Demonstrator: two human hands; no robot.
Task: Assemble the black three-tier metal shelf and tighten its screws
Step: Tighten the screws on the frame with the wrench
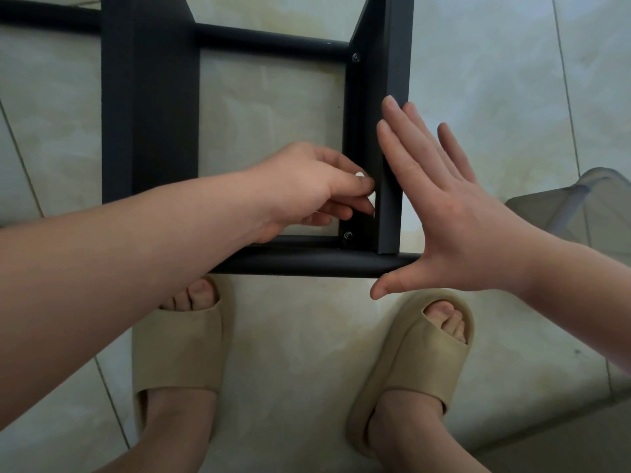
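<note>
The black metal shelf [150, 114] stands on the tiled floor [307, 336], just ahead of the person's feet in tan slippers [181, 353]; its flat uprights run away from the camera and round bars cross between them.

The right hand [444, 206] is spread wide, fingers straight, palm laid flat against the outer face of the right-side upright [396, 80]; it holds nothing and seems only to brace the frame. The left hand [304, 189] reaches in from the inner side of that same upright, fingers curled, thumb and forefinger pinching a small white piece [360, 175] against the metal; what the piece is I cannot tell.

One lower screw [347, 235] sits just below the left hand, near where the front round bar [307, 262] meets the upright; an upper screw [356, 57] shows farther along.

By its look the frame is stiff painted steel; it will not flex under the hands. It is probably fairly light for its bulk, so it may slide or rock on the smooth tile when a screw is turned; pressing a flat palm on the upright beside the joint looks sound. The paint looks smooth, so gripping a round bar or wrapping an upright's edge would likely hold better than fingertips on a flat face; the small piece needs a fine pinch and could drop easily.

A cloudy plastic container [580, 206] stands at the right.
</note>
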